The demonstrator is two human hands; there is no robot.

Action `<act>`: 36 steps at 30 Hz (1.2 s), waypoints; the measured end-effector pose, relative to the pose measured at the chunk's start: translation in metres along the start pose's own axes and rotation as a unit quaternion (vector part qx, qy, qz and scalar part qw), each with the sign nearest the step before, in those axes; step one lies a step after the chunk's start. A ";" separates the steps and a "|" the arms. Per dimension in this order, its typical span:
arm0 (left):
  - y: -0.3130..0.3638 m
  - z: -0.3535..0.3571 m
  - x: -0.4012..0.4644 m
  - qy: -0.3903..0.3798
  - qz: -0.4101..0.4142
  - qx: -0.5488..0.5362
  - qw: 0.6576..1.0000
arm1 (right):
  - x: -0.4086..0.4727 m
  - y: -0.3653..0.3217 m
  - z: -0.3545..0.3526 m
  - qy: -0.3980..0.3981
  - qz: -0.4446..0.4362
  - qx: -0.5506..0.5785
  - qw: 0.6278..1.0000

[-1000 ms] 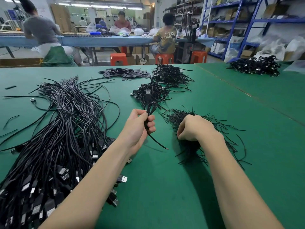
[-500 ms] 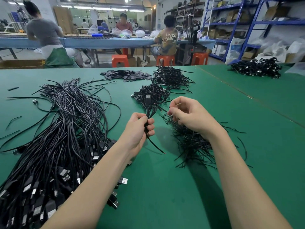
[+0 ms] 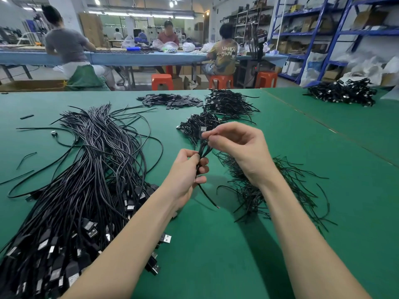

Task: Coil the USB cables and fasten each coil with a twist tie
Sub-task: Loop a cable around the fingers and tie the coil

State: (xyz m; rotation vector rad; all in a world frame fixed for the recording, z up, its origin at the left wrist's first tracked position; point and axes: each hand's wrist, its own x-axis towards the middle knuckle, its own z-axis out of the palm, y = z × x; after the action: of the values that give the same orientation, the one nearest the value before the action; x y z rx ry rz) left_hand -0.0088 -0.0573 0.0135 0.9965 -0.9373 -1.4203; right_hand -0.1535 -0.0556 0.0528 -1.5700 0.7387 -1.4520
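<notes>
Left hand (image 3: 185,175) grips a coiled cable (image 3: 201,152) above the tabletop (image 3: 216,255); right hand (image 3: 239,147) pinches its top end.

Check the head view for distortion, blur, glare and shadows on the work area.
Head view: wide-angle bending bows the shelving and the far table near the edges; hands and coil are sharp, faces in the background are blurred; ceiling lights blow out, no glare on the green mat; the arms cast soft shadows on the mat under the right hand.
</notes>
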 end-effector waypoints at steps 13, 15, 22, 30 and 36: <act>0.003 -0.002 0.000 -0.005 0.012 -0.007 1.000 | -0.002 0.015 -0.001 -0.037 0.054 -0.131 0.989; 0.001 -0.001 0.000 0.000 0.014 -0.011 1.000 | -0.002 0.016 -0.002 -0.036 0.056 -0.106 0.992; 0.008 -0.002 0.002 0.001 0.054 -0.096 0.994 | 0.000 0.022 -0.003 0.042 0.208 0.042 0.976; 0.006 -0.013 -0.002 -0.121 0.079 -0.005 0.989 | 0.009 0.027 -0.017 0.002 0.420 0.183 0.889; 0.018 -0.027 -0.005 -0.183 0.130 0.149 0.963 | 0.056 -0.004 -0.034 -0.244 0.366 -0.160 0.883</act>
State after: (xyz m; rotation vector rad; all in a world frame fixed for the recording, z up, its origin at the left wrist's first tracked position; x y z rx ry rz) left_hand 0.0231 -0.0542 0.0218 0.8000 -1.5334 -1.2831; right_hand -0.1790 -0.1089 0.0817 -1.5482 1.1315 -0.3685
